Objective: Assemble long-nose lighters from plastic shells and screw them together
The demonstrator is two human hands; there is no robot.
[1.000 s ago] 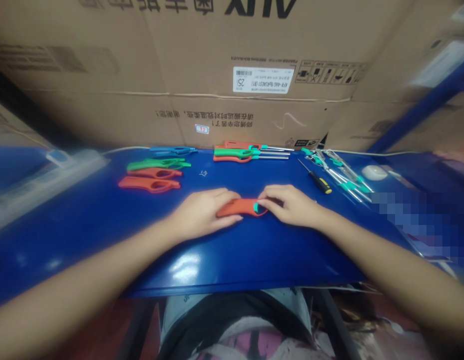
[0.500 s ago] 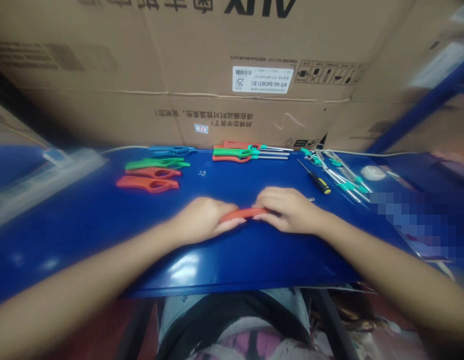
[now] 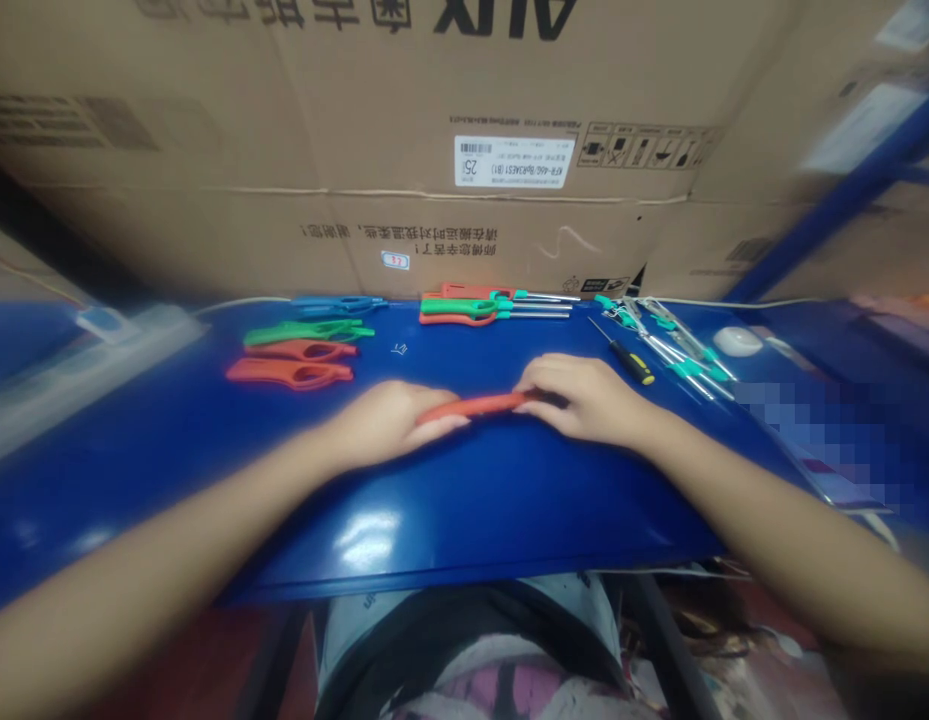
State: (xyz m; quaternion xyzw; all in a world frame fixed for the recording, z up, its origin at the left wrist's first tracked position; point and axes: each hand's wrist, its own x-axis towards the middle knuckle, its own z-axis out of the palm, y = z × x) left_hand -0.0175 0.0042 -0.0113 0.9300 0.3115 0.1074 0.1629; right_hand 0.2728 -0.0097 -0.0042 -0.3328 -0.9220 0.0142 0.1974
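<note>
A red-orange plastic lighter handle is held edge-on between my two hands, above the middle of the table. My left hand pinches its left end, thumb along the near side. At the other end, the fingers of my right hand are closed around the tip. Beyond my left hand lie more handles: a red handle, a green handle and a blue handle. Farther back in the centre are several lighters with metal tubes fitted.
A screwdriver with a black and yellow grip lies beyond my right hand. Beside it are several loose metal tubes with teal parts and a white round object. A large cardboard sheet stands behind the blue table.
Both hands have moved slightly away from me with the handle. My left hand has shifted left along it, so more of the red-orange piece shows between the hands.
</note>
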